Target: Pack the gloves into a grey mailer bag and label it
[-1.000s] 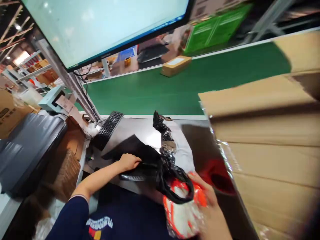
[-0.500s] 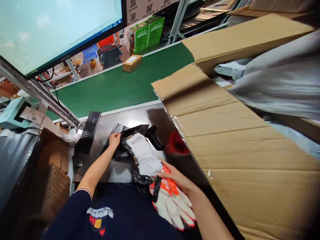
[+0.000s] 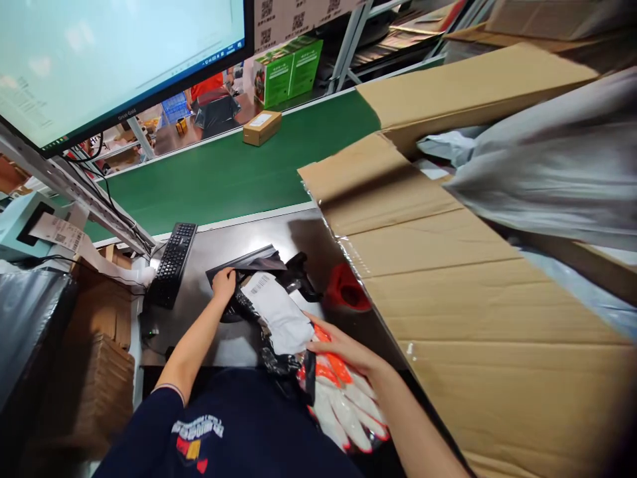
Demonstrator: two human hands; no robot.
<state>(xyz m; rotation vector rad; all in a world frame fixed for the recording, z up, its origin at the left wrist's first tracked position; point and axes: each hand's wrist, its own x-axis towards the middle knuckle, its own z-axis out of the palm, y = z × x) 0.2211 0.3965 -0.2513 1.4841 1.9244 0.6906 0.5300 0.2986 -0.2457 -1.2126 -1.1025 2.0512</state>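
My left hand (image 3: 223, 285) pinches the edge of a black plastic mailing bag (image 3: 256, 257) over the metal bench. A white package with a barcode label (image 3: 281, 318) lies against the bag, with crumpled black plastic along its near side. My right hand (image 3: 343, 346) is closed at the white package's lower end, over a clear-wrapped pack of white and orange work gloves (image 3: 343, 405). The gloves hang toward my body, fingers downward. A black handheld scanner (image 3: 302, 277) lies just beyond the package, partly hidden by it.
A large open cardboard box (image 3: 428, 285) with grey plastic inside fills the right side. A red roll (image 3: 347, 287) sits beside it. At the left are a keyboard (image 3: 174, 262), a label printer (image 3: 27, 229) and a monitor (image 3: 124, 60). A small carton (image 3: 262, 127) rests on the green conveyor (image 3: 213, 179).
My left hand has drawn the black bag's edge slightly, so its flap now lies flatter and farther left. My right hand stays on the gloves and white package, shifted slightly left in view.
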